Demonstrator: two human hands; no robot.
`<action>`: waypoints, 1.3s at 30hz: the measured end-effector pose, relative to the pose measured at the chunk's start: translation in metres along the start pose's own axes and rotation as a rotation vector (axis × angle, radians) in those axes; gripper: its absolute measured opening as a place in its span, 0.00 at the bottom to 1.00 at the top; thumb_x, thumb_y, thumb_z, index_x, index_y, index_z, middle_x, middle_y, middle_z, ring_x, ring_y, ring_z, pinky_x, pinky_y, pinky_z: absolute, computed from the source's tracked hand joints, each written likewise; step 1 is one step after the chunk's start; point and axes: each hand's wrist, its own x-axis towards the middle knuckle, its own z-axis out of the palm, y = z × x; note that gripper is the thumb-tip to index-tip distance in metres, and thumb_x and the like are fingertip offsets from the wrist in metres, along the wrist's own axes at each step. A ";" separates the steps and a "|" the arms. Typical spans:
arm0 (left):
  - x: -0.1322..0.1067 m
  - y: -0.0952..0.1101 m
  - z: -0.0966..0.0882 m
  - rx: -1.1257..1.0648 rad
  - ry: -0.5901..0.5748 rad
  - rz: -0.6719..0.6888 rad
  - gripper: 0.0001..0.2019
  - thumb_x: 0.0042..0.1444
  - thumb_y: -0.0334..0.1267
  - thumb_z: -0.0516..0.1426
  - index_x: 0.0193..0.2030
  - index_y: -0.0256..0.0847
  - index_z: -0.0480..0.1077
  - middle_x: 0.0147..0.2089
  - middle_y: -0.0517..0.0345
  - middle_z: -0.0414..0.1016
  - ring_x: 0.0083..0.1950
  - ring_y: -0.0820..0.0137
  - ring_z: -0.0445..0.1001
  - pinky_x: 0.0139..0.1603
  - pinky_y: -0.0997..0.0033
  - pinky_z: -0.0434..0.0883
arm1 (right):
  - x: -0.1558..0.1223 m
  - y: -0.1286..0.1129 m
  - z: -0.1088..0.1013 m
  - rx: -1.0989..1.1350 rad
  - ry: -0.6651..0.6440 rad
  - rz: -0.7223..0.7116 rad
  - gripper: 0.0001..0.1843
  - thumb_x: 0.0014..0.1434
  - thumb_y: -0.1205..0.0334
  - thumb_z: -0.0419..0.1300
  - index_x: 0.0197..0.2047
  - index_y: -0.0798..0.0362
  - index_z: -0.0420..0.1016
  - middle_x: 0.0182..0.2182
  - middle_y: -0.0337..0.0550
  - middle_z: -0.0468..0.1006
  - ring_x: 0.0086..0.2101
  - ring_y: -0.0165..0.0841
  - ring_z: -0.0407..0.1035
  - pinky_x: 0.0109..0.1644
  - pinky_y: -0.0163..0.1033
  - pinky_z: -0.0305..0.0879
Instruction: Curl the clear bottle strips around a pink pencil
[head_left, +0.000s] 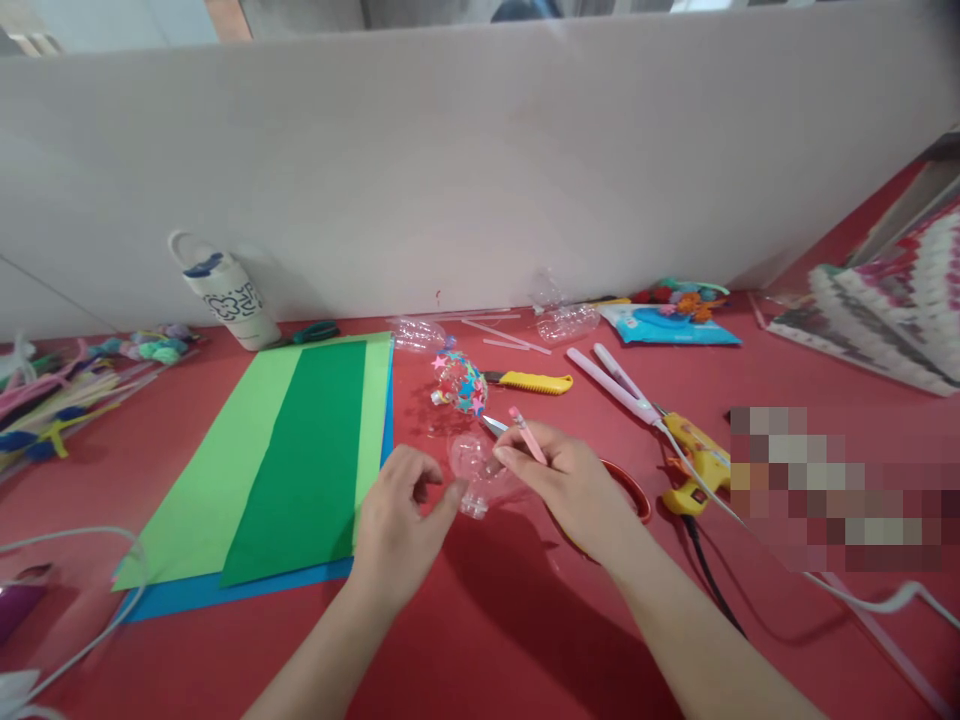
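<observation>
Green paper (311,455) lies at the left. Next to it, the left hand (399,515) is loosely curled, thumb and fingers apart with nothing between them. Just right of its thumb lies the clear plastic piece (466,458), between the two hands; whether the thumb touches it, I cannot tell. Beyond it sits a star-covered ball (466,388). The right hand (574,485) pinches a pink pencil (529,438) just beside the plastic piece. Farther right lies a yellow glue gun (701,470).

The bottle piece (469,458) before me looks like clear plastic, thin and glossy. The pencil (527,435) in my right hand (566,480) has a smooth surface. The sheets (304,460) are of matt paper. The scissors blade (494,427) is shiny metal, the knife handle (536,382) ribbed plastic, the table (465,630) smooth, softly shining.
</observation>
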 end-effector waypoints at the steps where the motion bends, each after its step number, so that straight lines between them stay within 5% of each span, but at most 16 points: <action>1: -0.001 0.003 -0.001 -0.095 0.007 0.020 0.09 0.54 0.38 0.55 0.26 0.41 0.60 0.27 0.64 0.61 0.28 0.74 0.62 0.29 0.73 0.61 | 0.000 0.000 0.001 0.048 -0.026 0.000 0.09 0.60 0.61 0.54 0.30 0.51 0.72 0.28 0.36 0.75 0.33 0.31 0.69 0.38 0.33 0.61; 6: -0.010 0.014 0.004 -0.486 -0.132 -0.163 0.06 0.55 0.37 0.55 0.39 0.42 0.65 0.32 0.62 0.69 0.28 0.75 0.67 0.27 0.76 0.65 | -0.003 -0.002 0.008 0.112 -0.064 -0.026 0.08 0.59 0.60 0.56 0.31 0.51 0.73 0.28 0.36 0.75 0.32 0.32 0.69 0.38 0.34 0.62; 12: -0.011 0.014 0.009 -0.691 -0.274 -0.291 0.05 0.54 0.39 0.55 0.33 0.40 0.66 0.22 0.64 0.68 0.20 0.77 0.66 0.19 0.79 0.62 | -0.005 -0.007 0.014 0.204 -0.080 -0.009 0.06 0.56 0.62 0.57 0.28 0.52 0.70 0.24 0.35 0.70 0.28 0.29 0.65 0.33 0.33 0.60; 17: -0.008 0.013 0.004 -0.711 -0.246 -0.322 0.07 0.53 0.40 0.57 0.31 0.39 0.68 0.16 0.66 0.66 0.16 0.78 0.62 0.15 0.81 0.58 | -0.010 -0.006 0.015 0.273 -0.082 0.045 0.09 0.55 0.63 0.58 0.40 0.50 0.63 0.27 0.31 0.63 0.26 0.26 0.60 0.30 0.32 0.58; 25: -0.004 0.015 0.000 -0.744 -0.130 -0.301 0.07 0.50 0.38 0.59 0.26 0.37 0.70 0.20 0.64 0.69 0.15 0.82 0.61 0.13 0.83 0.53 | -0.010 -0.010 0.015 0.239 -0.183 -0.102 0.06 0.61 0.65 0.51 0.39 0.51 0.68 0.31 0.38 0.70 0.29 0.28 0.65 0.32 0.34 0.63; 30: -0.003 0.013 0.000 -0.731 -0.095 -0.329 0.07 0.48 0.38 0.60 0.25 0.37 0.72 0.16 0.66 0.65 0.16 0.82 0.57 0.14 0.82 0.53 | -0.011 -0.014 0.016 0.057 -0.097 -0.138 0.09 0.59 0.68 0.53 0.38 0.50 0.74 0.33 0.39 0.72 0.31 0.29 0.66 0.32 0.33 0.61; 39: -0.003 0.017 -0.002 -0.665 -0.082 -0.352 0.09 0.47 0.41 0.61 0.27 0.37 0.73 0.19 0.63 0.67 0.18 0.80 0.58 0.16 0.79 0.53 | -0.016 -0.009 0.023 -0.009 -0.041 -0.196 0.08 0.58 0.71 0.52 0.36 0.50 0.68 0.30 0.37 0.73 0.30 0.30 0.68 0.34 0.34 0.63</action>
